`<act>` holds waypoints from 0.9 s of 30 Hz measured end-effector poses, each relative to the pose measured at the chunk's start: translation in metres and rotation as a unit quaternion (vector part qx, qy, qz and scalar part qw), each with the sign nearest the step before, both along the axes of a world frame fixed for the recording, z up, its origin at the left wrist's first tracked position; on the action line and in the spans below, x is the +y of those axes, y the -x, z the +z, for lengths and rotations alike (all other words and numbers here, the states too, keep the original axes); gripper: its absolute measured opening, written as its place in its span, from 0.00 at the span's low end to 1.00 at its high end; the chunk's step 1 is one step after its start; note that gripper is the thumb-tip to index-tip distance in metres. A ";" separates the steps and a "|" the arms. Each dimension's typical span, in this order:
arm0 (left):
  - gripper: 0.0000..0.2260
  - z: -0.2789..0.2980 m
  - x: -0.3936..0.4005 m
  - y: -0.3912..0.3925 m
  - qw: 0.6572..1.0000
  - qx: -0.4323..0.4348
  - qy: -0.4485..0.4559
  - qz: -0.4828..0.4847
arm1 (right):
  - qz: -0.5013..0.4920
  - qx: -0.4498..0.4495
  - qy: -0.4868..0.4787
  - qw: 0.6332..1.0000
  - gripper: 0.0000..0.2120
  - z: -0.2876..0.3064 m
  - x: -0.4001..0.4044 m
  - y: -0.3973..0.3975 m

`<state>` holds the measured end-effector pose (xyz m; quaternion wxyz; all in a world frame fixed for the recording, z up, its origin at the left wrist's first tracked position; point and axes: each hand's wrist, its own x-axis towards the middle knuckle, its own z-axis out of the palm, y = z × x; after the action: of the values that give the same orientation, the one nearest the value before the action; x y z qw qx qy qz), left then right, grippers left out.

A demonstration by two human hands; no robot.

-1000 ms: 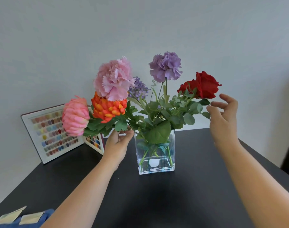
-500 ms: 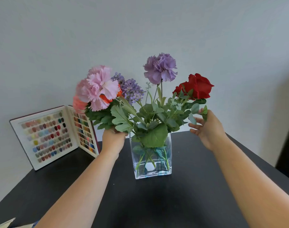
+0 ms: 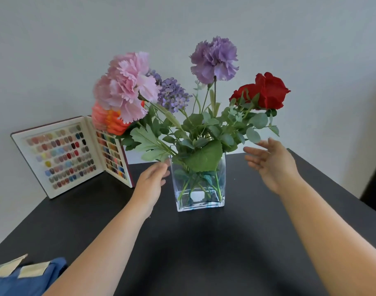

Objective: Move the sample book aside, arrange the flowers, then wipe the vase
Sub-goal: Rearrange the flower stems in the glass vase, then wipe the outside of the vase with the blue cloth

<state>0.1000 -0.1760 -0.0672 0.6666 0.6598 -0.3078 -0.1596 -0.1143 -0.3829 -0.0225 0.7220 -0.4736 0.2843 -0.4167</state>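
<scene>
Both hands are up at the bouquet, and this looks like the arranging step. The left hand [image 3: 151, 180] sits just beside the glass vase [image 3: 199, 184], fingers relaxed and reaching toward the leaves at the rim; its grip is loose and wide, holding nothing that I can make out. The right hand [image 3: 270, 162] hovers under the eucalyptus sprigs below the red rose [image 3: 268, 90], palm open, fingers spread, also holding nothing.

The vase stands upright near the middle of the dark bench [image 3: 204, 242], stems crossing in the water. The sample book [image 3: 71, 154] is propped open at the back left against the wall, well apart from the vase, so that part looks done.

Now the arranging itself. The pink carnation [image 3: 127, 88] and the orange flower [image 3: 112, 122] lean heavily left, crowding each other, while the purple carnation [image 3: 215, 58] stands tall in the centre. The best move, I'd say, is to take stems low near the rim, not by the heads, and ease the left cluster upright so the spread balances the rose. Keep one hand steadying the glass: a tall top-heavy bunch could tip a narrow vase.

A blue cloth [image 3: 26, 278] lies at the near left corner, handy for wiping the vase afterward.
</scene>
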 end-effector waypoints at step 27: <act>0.14 -0.016 0.316 -0.071 0.869 -0.202 -0.410 0.191 | 0.117 -0.056 0.289 0.948 0.19 -0.046 0.189 -0.054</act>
<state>0.1710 0.1404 -0.0829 0.2767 0.9375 -0.2109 -0.0041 -0.0606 -0.1936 -0.0684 0.6126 -0.6677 0.0532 -0.4197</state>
